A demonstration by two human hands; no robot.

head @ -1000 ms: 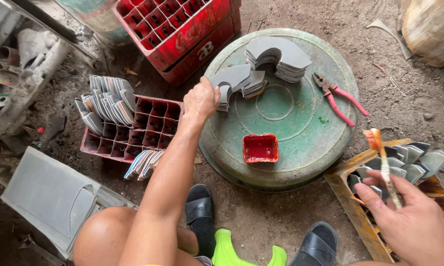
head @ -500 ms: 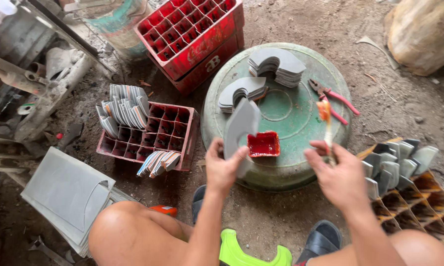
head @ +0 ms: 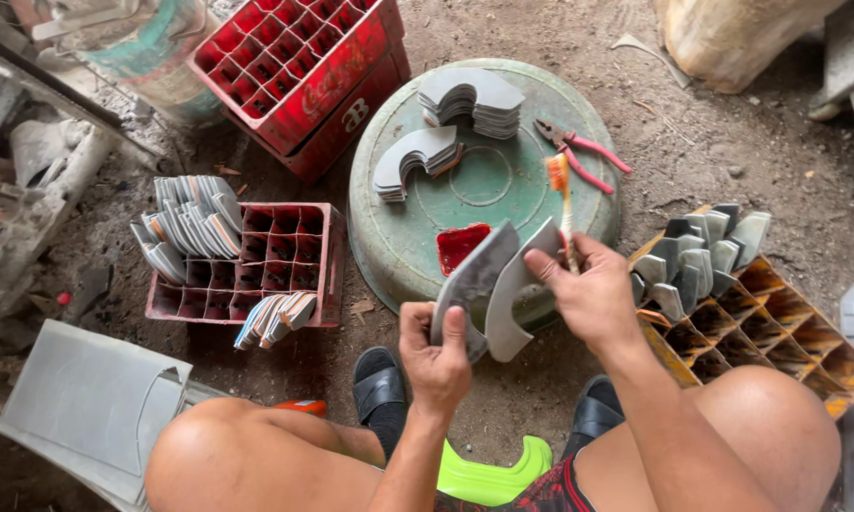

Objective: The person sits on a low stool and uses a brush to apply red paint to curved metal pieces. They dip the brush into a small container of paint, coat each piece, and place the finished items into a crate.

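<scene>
My left hand grips a curved grey cut-out piece by its lower end, in front of my knees. My right hand holds an orange toothbrush upright and pinches the top of a second grey curved piece that overlaps the first. Both pieces hang over the near rim of an upturned green basin. A small red tray sits on the basin just behind the pieces. Two stacks of grey pieces lie on the basin's far side.
Red-handled pliers lie on the basin's right. A red crate at left holds several grey pieces; another red crate stands behind. A yellow crate at right holds more pieces. Grey sheet lies lower left. Black sandals on dirt.
My left hand took a grey piece off the basin and brought it toward me. My right hand came from the yellow crate with the toothbrush and now meets the left over the pieces.
</scene>
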